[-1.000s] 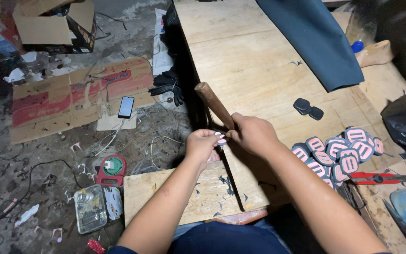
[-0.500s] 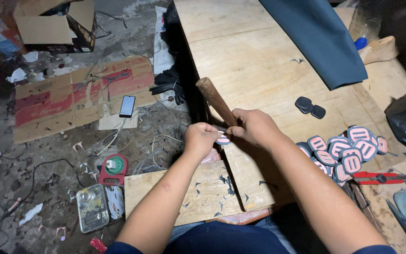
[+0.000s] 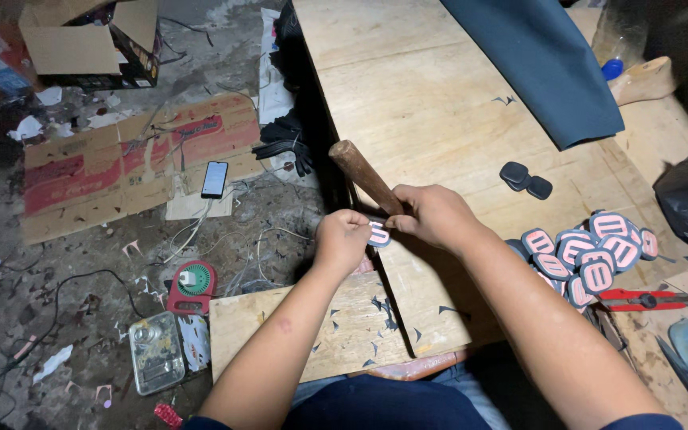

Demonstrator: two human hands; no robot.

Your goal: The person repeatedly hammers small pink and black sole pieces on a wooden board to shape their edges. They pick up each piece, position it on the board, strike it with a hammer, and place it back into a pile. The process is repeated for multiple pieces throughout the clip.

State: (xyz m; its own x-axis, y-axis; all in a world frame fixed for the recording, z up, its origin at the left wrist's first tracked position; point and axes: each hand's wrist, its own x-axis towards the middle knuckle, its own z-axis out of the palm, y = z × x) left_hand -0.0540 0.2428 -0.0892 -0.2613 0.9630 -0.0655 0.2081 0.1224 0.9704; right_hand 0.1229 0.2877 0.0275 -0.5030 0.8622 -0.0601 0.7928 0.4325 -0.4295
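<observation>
An open cardboard box (image 3: 81, 44) sits on the floor at upper left; its contents cannot be made out. A clear, flat plastic container (image 3: 155, 353) lies on the floor at lower left, near my left elbow, holding small items too blurred to identify. A flattened cardboard sheet (image 3: 133, 163) with red printing lies on the floor, and a phone (image 3: 215, 178) rests at its right edge.

On the worktop (image 3: 439, 111), a pile of oval patches (image 3: 587, 255), pink with dark edging, lies to the right of my right forearm. Two dark oval pieces (image 3: 525, 180) lie apart from the pile, further up the worktop.

My left hand (image 3: 344, 239) is closed, pinching one oval patch (image 3: 379, 234) at the worktop edge. My right hand (image 3: 431, 215) is clenched around a wooden handle (image 3: 364, 175), which angles up and left; it touches the same patch.
</observation>
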